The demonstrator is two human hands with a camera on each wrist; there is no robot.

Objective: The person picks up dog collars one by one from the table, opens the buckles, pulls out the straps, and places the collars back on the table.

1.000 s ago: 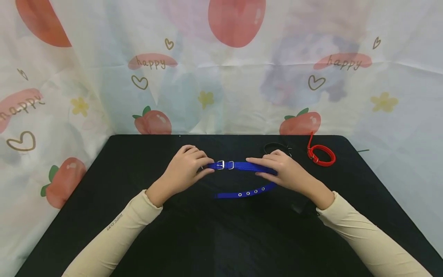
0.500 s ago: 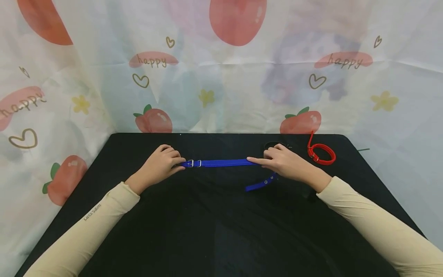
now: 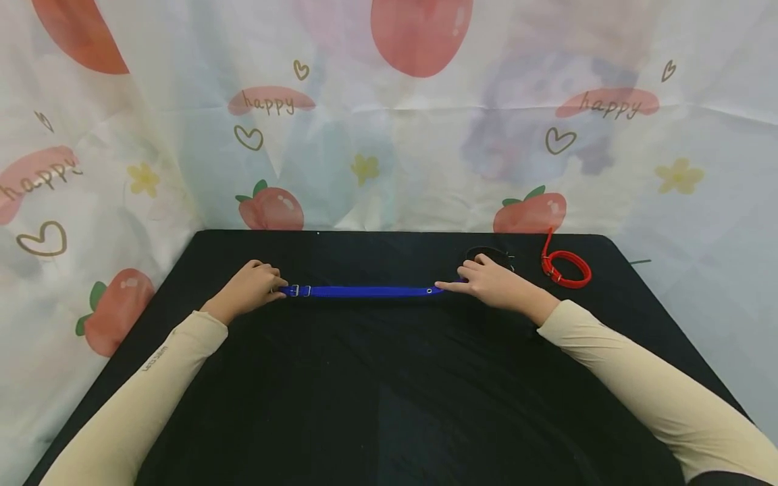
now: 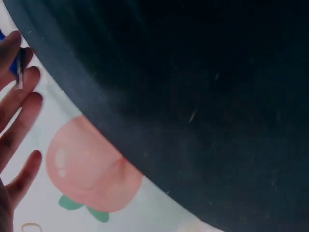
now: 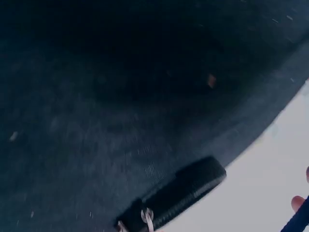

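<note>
A blue buckle collar (image 3: pixel 371 291) is stretched in a nearly straight line between the two hands in the head view. My left hand (image 3: pixel 245 290) pinches its buckle end; the silver buckle and a metal loop show just right of the fingertips. In the left wrist view, thumb and finger pinch the blue strap (image 4: pixel 14 63) while the other fingers spread apart. My right hand (image 3: pixel 498 287) holds the strap near an eyelet, index finger extended along it. Most of the eyelet end is hidden behind that hand. Only fingertips (image 5: pixel 297 203) and a bit of strap show in the right wrist view.
Behind the right hand lies a coiled black collar (image 5: pixel 188 188) with metal fittings. Farther right is a coiled red collar (image 3: pixel 571 284), its tail pointing to the back edge. Black cloth covers the table (image 3: pixel 340 405). A printed curtain (image 3: pixel 413 169) hangs behind and at the sides.
My left hand has moved left, drawing the blue collar out longer. The collar's loose eyelet end, which hung in a curve below, has slid up toward the right hand and straightened.
</note>
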